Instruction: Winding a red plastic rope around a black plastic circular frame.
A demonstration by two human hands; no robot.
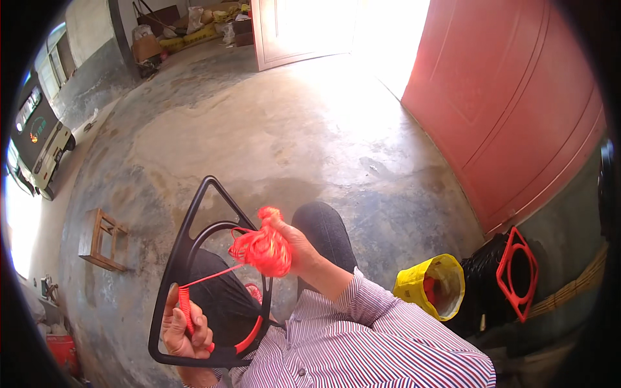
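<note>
Wrapping red cord (pixel 262 249) around black frame (pixel 194 220).

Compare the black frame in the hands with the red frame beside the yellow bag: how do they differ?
The black frame is held in the left hand and partly wrapped with red cord; the red frame is untouched, leaning on a black pile near the yellow bag. The black one looks larger, being nearer. Both are open, angular frames.

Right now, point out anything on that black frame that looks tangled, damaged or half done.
Only the red cord: it is a loose tangled bundle in the right hand. The black frame is wrapped only partly, near the left hand. No damage shows.
</note>
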